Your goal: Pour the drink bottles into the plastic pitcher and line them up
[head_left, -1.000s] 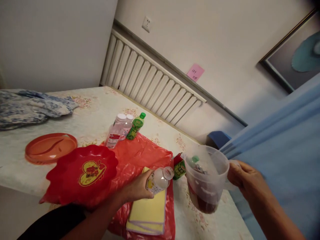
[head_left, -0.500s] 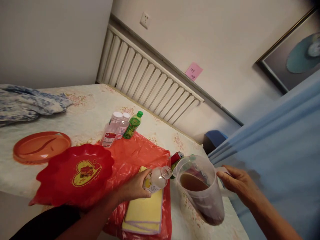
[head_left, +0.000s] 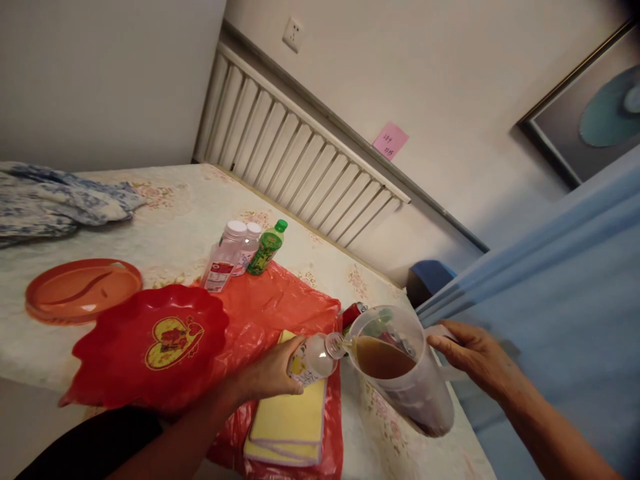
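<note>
the right hand [head_left: 470,353] grips the tilted clear plastic jug [head_left: 400,370]; the left hand [head_left: 270,373] clasps the small clear bottle [head_left: 315,359] — brown liquid may miss that narrow mouth and spill.

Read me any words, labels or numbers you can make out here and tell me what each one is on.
Nothing reads clearly.
Pink sticky note on the wall: handwriting, too small to read.
Small bottle in the left hand: label blurred.
Clear bottle: red label, unreadable.
Green bottle: label unreadable.
Red tray: yellow heart emblem, characters blurred.
</note>
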### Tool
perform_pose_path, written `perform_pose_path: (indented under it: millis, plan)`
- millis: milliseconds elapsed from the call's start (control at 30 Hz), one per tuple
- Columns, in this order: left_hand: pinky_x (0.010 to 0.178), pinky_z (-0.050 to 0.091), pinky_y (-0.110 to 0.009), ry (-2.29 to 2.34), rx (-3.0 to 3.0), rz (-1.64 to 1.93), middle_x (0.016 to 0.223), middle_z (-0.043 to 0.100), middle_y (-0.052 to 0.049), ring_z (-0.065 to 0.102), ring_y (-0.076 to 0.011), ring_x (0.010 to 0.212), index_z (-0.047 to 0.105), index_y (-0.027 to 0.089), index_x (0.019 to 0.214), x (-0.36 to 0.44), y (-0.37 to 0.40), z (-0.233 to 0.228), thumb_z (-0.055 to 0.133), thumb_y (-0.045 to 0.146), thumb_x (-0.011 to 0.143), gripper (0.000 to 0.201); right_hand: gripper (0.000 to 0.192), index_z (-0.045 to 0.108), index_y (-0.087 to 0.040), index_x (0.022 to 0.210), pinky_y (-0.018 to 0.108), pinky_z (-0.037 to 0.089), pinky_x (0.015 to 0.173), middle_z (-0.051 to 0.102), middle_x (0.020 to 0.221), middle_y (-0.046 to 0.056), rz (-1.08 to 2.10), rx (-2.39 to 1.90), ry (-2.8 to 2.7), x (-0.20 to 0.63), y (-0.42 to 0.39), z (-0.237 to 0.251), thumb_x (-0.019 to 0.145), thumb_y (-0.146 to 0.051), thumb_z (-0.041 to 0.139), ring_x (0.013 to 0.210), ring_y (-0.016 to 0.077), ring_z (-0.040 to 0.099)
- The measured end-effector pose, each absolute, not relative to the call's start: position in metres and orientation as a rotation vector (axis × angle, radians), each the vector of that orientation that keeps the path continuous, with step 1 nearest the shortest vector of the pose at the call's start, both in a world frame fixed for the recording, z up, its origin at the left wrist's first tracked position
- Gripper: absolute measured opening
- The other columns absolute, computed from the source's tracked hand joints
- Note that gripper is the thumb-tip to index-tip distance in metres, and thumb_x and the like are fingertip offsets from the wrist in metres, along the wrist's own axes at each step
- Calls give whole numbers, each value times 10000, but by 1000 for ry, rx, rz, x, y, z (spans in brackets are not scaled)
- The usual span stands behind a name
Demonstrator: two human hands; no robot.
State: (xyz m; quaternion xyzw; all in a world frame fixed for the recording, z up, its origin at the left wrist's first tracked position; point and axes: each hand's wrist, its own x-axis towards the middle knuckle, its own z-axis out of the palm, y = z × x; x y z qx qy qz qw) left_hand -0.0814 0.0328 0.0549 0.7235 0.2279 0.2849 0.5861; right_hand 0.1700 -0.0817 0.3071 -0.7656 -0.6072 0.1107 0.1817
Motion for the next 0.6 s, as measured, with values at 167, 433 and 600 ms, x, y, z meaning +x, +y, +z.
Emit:
perform_pose_path:
  millis: [167,433,600]
  plan:
    - [767,482,-268,533,1694,666,1116,646,-9,615,-232,984,523,232,1239,-82,32,55,676,144,558,703,534,491,-197,530,242,256,487,336,555,-35,327,-2138,-1712,166,-80,312,681,-689,632,545,118,319]
    - [807,484,-282,516,1672,676,1156,645,-15,608,-244,1030,531,233,1231,-81,32,54,674,134,556,697,526,454,-206,546,250,241,492,321,567,-38,338,-2158,-1728,169,-79,311,705,-683,611,551,121,300]
    - [802,488,-275,528,1685,661,1164,647,-17,611,-240,1025,520,228,1246,-81,32,54,679,131,557,714,526,421,-203,562,249,255,509,300,589,-38,309,-2165,-1818,168,-78,313,760,-670,565,571,123,310]
